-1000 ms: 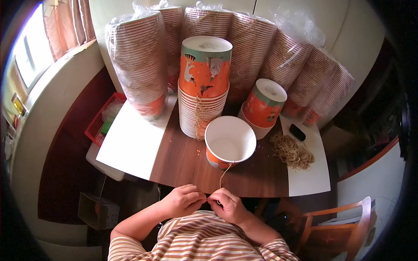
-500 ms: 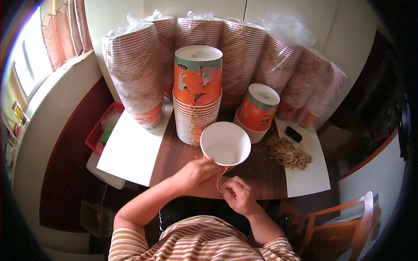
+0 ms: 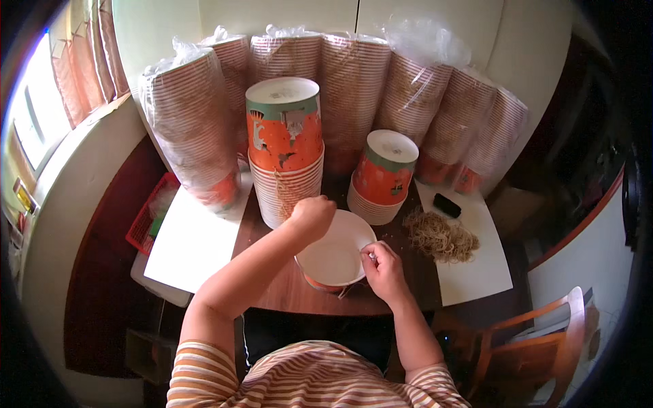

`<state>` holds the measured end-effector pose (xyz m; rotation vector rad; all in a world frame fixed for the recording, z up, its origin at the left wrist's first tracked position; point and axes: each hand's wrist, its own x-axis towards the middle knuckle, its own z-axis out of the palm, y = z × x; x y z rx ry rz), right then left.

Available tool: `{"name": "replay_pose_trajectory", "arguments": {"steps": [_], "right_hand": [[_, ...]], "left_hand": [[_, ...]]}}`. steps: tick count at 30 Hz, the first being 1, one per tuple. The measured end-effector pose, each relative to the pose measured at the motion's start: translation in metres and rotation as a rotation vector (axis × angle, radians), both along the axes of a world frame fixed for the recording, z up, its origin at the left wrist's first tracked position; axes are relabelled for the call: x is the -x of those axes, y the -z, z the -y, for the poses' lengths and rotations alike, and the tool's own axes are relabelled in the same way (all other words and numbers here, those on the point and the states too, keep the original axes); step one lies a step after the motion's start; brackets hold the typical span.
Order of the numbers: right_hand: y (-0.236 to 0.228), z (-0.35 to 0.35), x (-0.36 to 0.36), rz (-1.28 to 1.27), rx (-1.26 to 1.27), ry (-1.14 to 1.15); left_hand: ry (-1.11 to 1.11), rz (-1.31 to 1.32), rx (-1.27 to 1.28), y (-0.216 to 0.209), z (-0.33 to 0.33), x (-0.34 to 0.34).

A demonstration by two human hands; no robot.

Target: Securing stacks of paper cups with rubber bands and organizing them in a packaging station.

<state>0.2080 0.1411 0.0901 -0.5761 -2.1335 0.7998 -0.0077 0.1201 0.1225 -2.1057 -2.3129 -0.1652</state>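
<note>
A white-lined paper bucket (image 3: 333,255) stands upright at the table's near side, its mouth facing up. A piece of twine (image 3: 345,292) hangs at its front edge, below the rim. My left hand (image 3: 314,219) is closed over the bucket's far left rim, beside the tall stack; its fingertips are hidden, and I cannot make out what they hold. My right hand (image 3: 386,268) pinches the bucket's right rim between thumb and fingers. Behind my left hand rises a stack of upside-down orange and green paper buckets (image 3: 284,146), with strands of twine (image 3: 286,194) hanging down its side.
A shorter stack of upside-down buckets (image 3: 386,170) stands right of the tall one. Tall plastic-wrapped stacks (image 3: 183,122) line the back wall. A tangled heap of twine (image 3: 442,236) and a black object (image 3: 447,205) lie at right. A red basket (image 3: 146,221) sits left; a wooden chair (image 3: 537,340), lower right.
My left hand has moved up to the bucket's far left rim. My right hand has gone from the twine in front to the right rim. The bucket sits nearer to me.
</note>
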Motion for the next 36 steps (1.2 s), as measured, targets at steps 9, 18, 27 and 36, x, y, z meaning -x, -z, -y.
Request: {"name": "replay_pose_trajectory", "arguments": {"steps": [9, 18, 27, 36], "right_hand": [[-0.007, 0.006, -0.012, 0.0, 0.025, -0.109], [-0.015, 0.018, -0.014, 0.038, 0.057, -0.145], [-0.013, 0.016, -0.018, 0.047, 0.038, -0.147], [-0.019, 0.011, -0.017, 0.076, 0.024, -0.207]], "left_hand": [[-0.11, 0.816, -0.012, -0.007, 0.07, 0.027], [-0.128, 0.872, -0.116, 0.013, 0.074, 0.021], [-0.169, 0.788, -0.103, 0.008, 0.073, 0.014], [-0.223, 0.494, -0.119, 0.004, 0.067, 0.007]]}}
